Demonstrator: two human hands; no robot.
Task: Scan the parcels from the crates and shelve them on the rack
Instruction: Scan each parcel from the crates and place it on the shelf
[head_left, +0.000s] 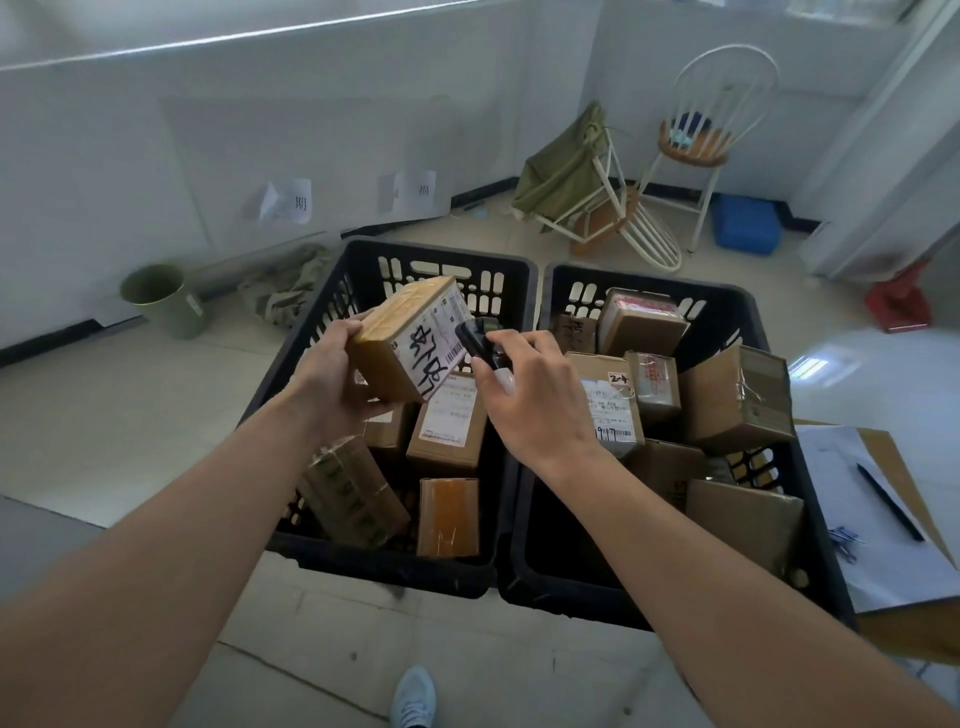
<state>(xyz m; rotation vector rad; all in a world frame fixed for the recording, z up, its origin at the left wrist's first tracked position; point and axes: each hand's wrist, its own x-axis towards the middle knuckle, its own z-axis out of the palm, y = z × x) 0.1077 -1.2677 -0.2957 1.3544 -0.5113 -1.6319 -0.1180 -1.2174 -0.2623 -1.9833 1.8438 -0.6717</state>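
Above the left crate (311, 540), at about 11 o'clock from picture centre, the left hand (332, 376) grips a small brown parcel (410, 345), thumb on its near end and fingers curled underneath. White label faces up and to the right, with black marker writing and a barcode. At 12 o'clock, the right hand (535, 400) curls around a small black scanner (480, 343), whose head sits just beside the barcode edge of the parcel; whether they touch I cannot tell. Both black crates stand side by side on the tiled floor, the right crate (727, 312) at 3 o'clock, each holding several taped cardboard boxes. At 4 o'clock a pen (889, 503) lies on white paper (893, 571). At 1 o'clock stands 1 white chair (696, 130), with another chair (618, 208) tipped over beside it. At 9 o'clock a green bin (161, 301) stands by the wall.
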